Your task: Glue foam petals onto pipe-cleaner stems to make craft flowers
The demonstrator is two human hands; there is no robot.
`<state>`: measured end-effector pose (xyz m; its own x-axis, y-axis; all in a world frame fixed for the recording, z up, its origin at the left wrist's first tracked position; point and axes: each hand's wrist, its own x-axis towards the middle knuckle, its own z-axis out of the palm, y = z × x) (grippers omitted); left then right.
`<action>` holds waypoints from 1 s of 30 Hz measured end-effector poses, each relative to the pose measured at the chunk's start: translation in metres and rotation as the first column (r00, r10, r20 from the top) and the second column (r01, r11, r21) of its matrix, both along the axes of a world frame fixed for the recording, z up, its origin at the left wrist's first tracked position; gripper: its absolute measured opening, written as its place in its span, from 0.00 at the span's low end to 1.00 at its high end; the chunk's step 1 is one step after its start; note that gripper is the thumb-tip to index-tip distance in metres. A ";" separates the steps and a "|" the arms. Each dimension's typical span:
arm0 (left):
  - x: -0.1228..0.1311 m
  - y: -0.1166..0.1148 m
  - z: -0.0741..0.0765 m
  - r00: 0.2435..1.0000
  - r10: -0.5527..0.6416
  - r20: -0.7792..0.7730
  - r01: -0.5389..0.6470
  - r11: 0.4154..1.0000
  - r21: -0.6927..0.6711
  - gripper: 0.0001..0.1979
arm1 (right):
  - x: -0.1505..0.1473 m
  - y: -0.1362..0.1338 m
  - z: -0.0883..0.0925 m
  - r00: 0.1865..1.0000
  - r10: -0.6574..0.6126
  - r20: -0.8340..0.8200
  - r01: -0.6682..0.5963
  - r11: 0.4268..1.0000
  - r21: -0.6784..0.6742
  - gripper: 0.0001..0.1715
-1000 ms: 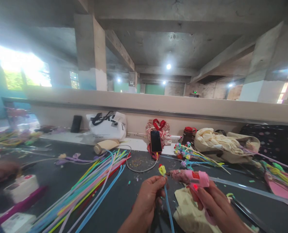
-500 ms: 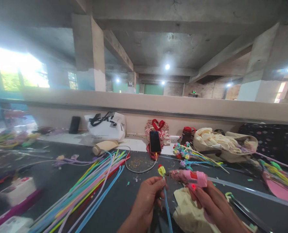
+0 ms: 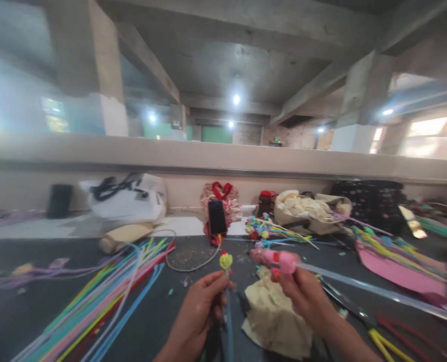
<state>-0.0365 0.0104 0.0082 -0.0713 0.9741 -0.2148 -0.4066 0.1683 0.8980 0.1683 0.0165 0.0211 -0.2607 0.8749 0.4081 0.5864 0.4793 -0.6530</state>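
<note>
My left hand (image 3: 198,309) is closed round a thin blue stem (image 3: 229,327) that carries a small yellow flower with a red tip (image 3: 226,260). My right hand (image 3: 302,294) grips a pink glue gun (image 3: 278,259), its nozzle pointing left and a little apart from the flower. A long clear glue stick (image 3: 359,286) trails from the gun's back to the right. Both hands hover above a dark table (image 3: 27,311).
A fan of coloured stems (image 3: 106,296) lies left of my hands. A crumpled cream cloth (image 3: 278,317) sits under my right hand. A phone (image 3: 217,217) on a cable, bags, a bunch of finished flowers (image 3: 263,229) and a pink tray (image 3: 396,269) line the back and right.
The view has swung to the right and blurred. My hands have drifted left in the view, and the gun's nozzle now stands a little farther from the flower.
</note>
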 end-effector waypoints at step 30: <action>0.004 -0.005 -0.003 0.982 -0.173 -0.082 0.167 0.984 -0.069 0.15 | 0.125 0.075 -0.019 0.761 -0.303 0.574 0.337 0.940 0.051 0.15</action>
<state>-0.0329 0.0050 0.0051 0.0731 0.9588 -0.2746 -0.2879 0.2839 0.9146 0.2932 0.0915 0.0022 -0.1301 0.9648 0.2285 0.9698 0.1718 -0.1733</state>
